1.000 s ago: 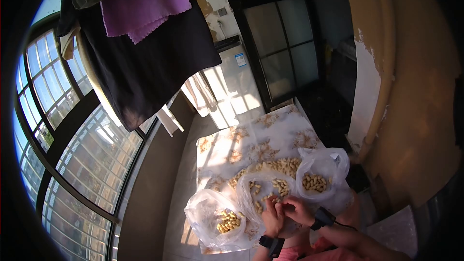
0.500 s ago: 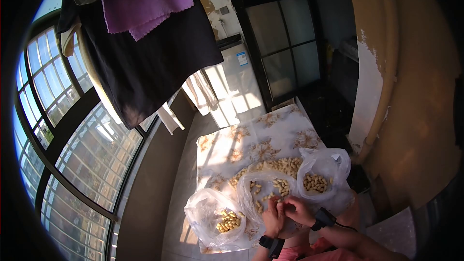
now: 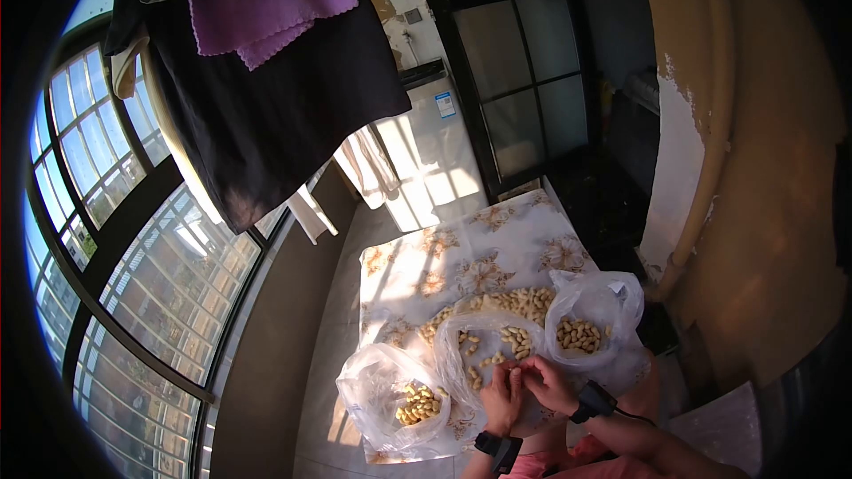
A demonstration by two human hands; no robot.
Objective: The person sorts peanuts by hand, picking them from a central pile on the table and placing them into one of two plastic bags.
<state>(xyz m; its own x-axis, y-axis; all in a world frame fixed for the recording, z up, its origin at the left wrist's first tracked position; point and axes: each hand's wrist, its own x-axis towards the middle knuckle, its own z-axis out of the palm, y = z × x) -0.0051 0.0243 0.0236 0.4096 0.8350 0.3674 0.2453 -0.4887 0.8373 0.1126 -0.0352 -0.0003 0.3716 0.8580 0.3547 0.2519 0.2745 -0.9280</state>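
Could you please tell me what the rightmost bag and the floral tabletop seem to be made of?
The rightmost bag looks like thin, glossy plastic: translucent and crinkled. The floral tabletop looks smooth, possibly vinyl or cloth; no weave is discernible.

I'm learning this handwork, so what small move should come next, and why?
Probably ease the left hand slightly away from the right hand, beside the middle bag. The hands meet so closely that anything between them is hard to make out, and loose peanuts lie just beyond, perhaps ready for picking.
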